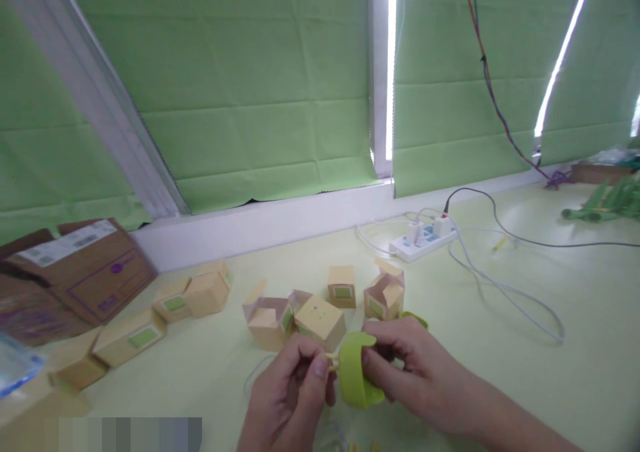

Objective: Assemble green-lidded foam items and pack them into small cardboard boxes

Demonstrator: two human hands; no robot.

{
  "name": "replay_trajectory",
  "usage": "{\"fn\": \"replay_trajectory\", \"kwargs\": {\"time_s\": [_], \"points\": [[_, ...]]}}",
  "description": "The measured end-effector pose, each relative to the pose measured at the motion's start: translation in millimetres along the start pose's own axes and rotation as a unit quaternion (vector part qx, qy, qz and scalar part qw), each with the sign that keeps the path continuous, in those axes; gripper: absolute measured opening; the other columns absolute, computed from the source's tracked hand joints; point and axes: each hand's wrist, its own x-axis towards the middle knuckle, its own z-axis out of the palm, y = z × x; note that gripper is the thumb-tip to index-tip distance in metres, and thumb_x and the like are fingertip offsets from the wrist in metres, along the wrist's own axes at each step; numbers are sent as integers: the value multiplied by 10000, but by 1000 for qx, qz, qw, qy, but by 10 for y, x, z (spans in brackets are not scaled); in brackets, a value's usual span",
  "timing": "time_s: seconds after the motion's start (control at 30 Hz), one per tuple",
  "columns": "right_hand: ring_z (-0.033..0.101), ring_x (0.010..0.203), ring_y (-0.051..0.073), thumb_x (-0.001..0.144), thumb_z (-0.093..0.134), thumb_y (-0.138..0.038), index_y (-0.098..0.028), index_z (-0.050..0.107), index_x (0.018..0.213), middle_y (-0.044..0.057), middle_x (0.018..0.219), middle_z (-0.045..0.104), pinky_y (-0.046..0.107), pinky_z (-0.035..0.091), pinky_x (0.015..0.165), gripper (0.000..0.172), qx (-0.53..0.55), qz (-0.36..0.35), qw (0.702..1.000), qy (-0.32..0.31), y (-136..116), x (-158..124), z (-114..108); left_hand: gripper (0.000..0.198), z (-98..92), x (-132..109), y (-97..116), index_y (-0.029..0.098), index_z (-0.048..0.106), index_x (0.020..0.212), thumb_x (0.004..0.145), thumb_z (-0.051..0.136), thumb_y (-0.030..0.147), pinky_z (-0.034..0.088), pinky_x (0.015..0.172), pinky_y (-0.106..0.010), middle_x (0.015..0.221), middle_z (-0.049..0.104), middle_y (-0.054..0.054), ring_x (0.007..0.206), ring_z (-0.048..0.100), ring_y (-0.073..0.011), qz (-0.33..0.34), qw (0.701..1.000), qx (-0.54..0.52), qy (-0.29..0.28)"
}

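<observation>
My right hand (407, 365) is closed around the edge of a lime-green curved plastic piece (351, 372), with its fingers partly inside the hollow. On the left, my left hand (295, 392) pinches a small pale-yellow pronged part (332, 361) that meets the side of the green piece. I cannot tell whether the two are joined. Behind my right hand, another green piece (415, 319) shows only in part. Just beyond my hands stand a small open cardboard box (270, 325), a tilted box with dots on it (320, 319), a closed box (342, 285) and another open box (384, 295).
Several small boxes (130, 339) line the left side, near a large brown carton (95, 272). A white power strip (423, 241) with plugs and loose cables lies at the back. Green tubular items (607, 202) are piled far right. Small yellow bits lie at the bottom edge.
</observation>
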Motion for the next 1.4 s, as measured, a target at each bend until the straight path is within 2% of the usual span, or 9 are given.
{"fn": "replay_trajectory", "kwargs": {"time_s": [0.13, 0.23, 0.43, 0.53, 0.67, 0.87, 1.03, 1.17, 1.4], "points": [[449, 530, 91, 959, 533, -297, -165, 574, 732, -35, 619, 499, 186, 360, 490, 265, 26, 28, 999, 23, 44, -1, 25, 519, -62, 6, -39, 261, 624, 1308, 927, 527, 600, 562, 723, -278, 987, 760, -70, 838, 700, -210, 44, 998, -4, -40], [427, 525, 81, 952, 558, -263, -158, 604, 734, -46, 608, 495, 180, 340, 490, 246, 6, 33, 999, 11, 55, 6, 42, 558, -50, -10, -62, 294, 648, 1308, 797, 766, 484, 532, 979, -351, 1321, 684, -94, 1192, 643, -291, 104, 992, 28, -73], [525, 518, 98, 1042, 424, -359, -168, 645, 719, -25, 588, 583, 197, 394, 517, 436, -127, 31, 990, 49, 52, 19, -21, 399, -11, 28, -69, 312, 629, 1249, 866, 730, 359, 589, 907, -255, 1251, 741, -27, 1128, 706, -212, 10, 999, -52, 7], [668, 772, 149, 971, 544, -206, -210, 716, 970, 17, 884, 733, 237, 498, 717, 171, -241, -36, 970, 20, 45, 20, 27, 362, 5, 64, -63, 290, 622, 1233, 888, 704, 362, 593, 904, -230, 1335, 694, -31, 1167, 690, -209, 8, 994, -79, 73], [661, 1127, 208, 964, 557, -178, -255, 643, 1257, 40, 1315, 668, 301, 494, 981, 315, -301, -74, 947, -82, 13, 21, 184, 382, 36, 82, -59, 289, 639, 1205, 845, 757, 338, 612, 866, -222, 1327, 692, -26, 1109, 719, -212, -1, 988, -115, 107], [686, 1024, 302, 875, 660, -237, -233, 608, 1295, 116, 1328, 609, 403, 566, 836, 424, -404, -20, 909, -97, 11, 25, 249, 421, 86, 87, -13, 272, 653, 1166, 780, 819, 289, 593, 885, -220, 1273, 702, -23, 1088, 715, -203, -31, 973, -202, 110], [699, 963, 290, 875, 662, -226, -183, 635, 1186, 113, 1161, 690, 382, 568, 794, 314, -394, 18, 915, -83, 19, 20, 216, 477, 69, 81, 4, 247, 636, 1184, 758, 844, 303, 588, 876, -244, 1195, 738, -48, 1032, 730, -209, -64, 965, -233, 100], [681, 936, 261, 861, 662, -236, -206, 666, 1106, 71, 1031, 711, 389, 563, 823, 247, -348, -14, 937, -18, 6, 8, 124, 493, 33, 94, -13, 248, 638, 1209, 765, 842, 318, 591, 855, -240, 1201, 743, -61, 1027, 730, -211, -71, 963, -245, 88], [660, 981, 194, 870, 656, -180, -253, 639, 1192, 80, 1208, 614, 326, 609, 817, 330, -103, -67, 977, 172, 74, 28, -65, 521, 76, 111, -4, 241, 708, 1170, 683, 896, 250, 616, 847, -252, 1288, 720, -87, 1118, 710, -263, -76, 966, -234, 84]]}}
